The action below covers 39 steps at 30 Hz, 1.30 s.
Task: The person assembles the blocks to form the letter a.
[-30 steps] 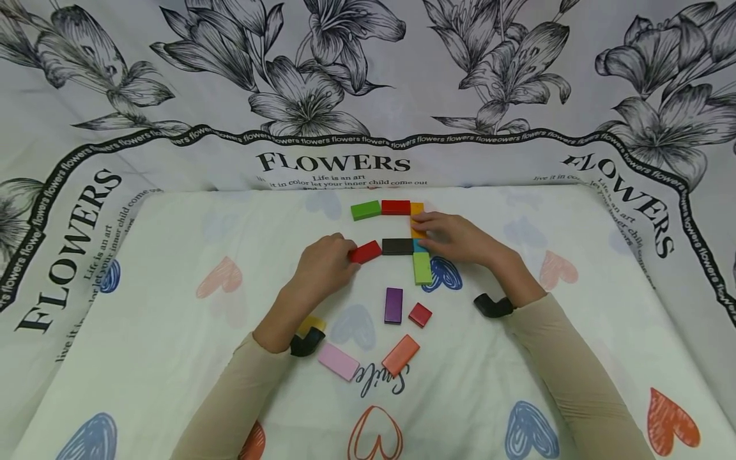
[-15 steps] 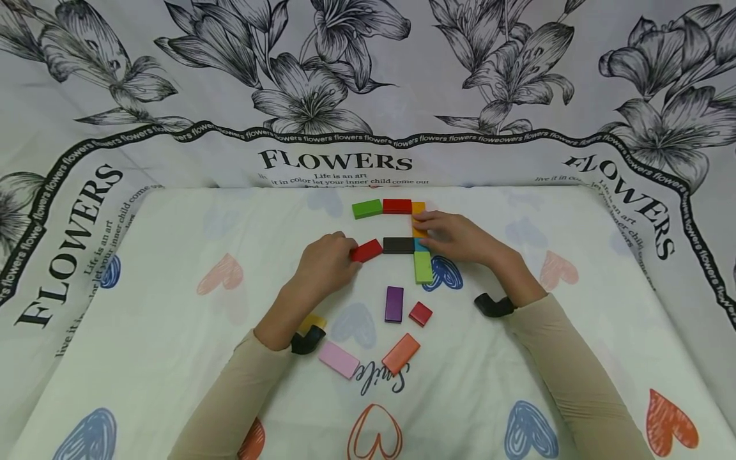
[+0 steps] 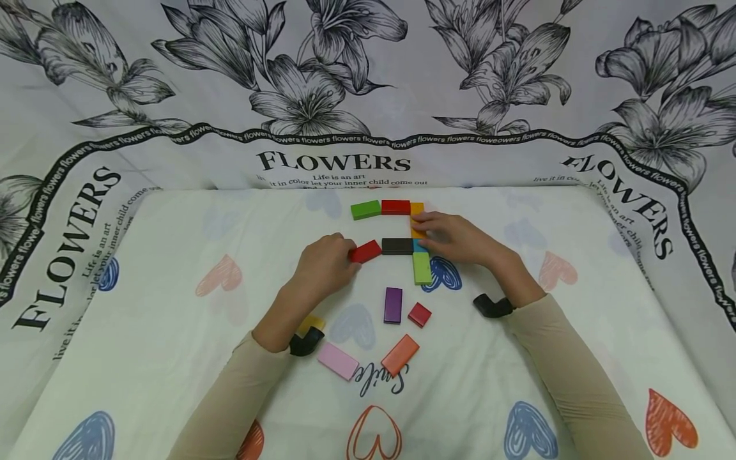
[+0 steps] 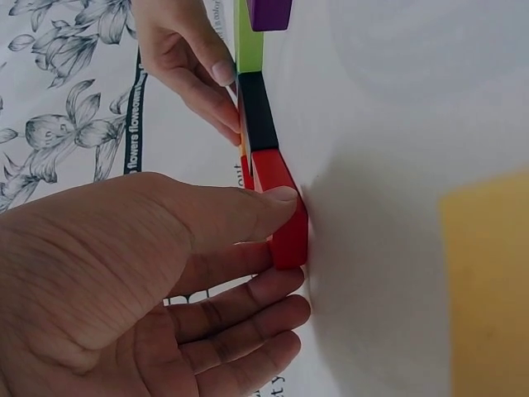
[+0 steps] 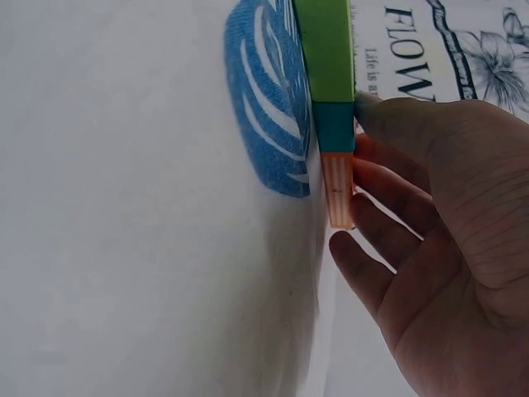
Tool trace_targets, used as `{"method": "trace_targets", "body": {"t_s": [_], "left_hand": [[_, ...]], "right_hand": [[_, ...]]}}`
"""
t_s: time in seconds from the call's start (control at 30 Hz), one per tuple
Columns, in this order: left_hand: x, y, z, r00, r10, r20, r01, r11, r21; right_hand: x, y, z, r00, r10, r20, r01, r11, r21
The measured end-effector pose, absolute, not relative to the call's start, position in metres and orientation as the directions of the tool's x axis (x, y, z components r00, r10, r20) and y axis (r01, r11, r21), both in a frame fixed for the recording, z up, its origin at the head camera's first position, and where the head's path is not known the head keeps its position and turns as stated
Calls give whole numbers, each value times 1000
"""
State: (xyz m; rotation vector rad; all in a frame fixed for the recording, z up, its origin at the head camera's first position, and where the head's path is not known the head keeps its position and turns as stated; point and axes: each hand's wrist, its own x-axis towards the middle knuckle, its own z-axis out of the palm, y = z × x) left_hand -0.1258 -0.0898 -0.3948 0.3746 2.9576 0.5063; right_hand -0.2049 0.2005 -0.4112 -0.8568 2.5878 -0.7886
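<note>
My left hand (image 3: 324,268) pinches the free end of a red block (image 3: 366,252) between thumb and index finger; the other fingers hang loosely beside it in the left wrist view. The red block slants, its far corner meeting a black block (image 3: 397,246). My right hand (image 3: 454,239) reaches in from the right, its fingers resting along an orange block (image 5: 337,190) and its thumb at a small blue block (image 5: 333,126). The right fingers partly cover the orange block in the head view. A light green block (image 3: 422,268) stands below the blue one in the row.
A red block (image 3: 395,207) and a green block (image 3: 366,210) continue the top row leftward. Nearer lie loose blocks: purple (image 3: 393,305), small red (image 3: 420,314), orange-red (image 3: 400,355) and pink (image 3: 338,361). A yellow block (image 3: 310,323) is partly hidden under my left wrist.
</note>
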Motion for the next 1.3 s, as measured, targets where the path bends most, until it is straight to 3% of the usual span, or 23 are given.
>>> {"method": "trace_targets", "body": {"t_s": [0.77, 1.03, 1.3], "left_hand": [[-108, -107, -386, -976, 152, -154, 94, 938, 334], [-89, -122, -383, -978, 170, -122, 120, 933, 338], [-59, -147, -384, -959, 281, -49, 244, 898, 367]], "right_hand": [[-208, 200, -414, -765, -636, -97, -476, 661, -580], [-206, 198, -413, -765, -636, -97, -478, 663, -576], [-205, 200, -412, -769, -633, -92, -478, 664, -575]]}}
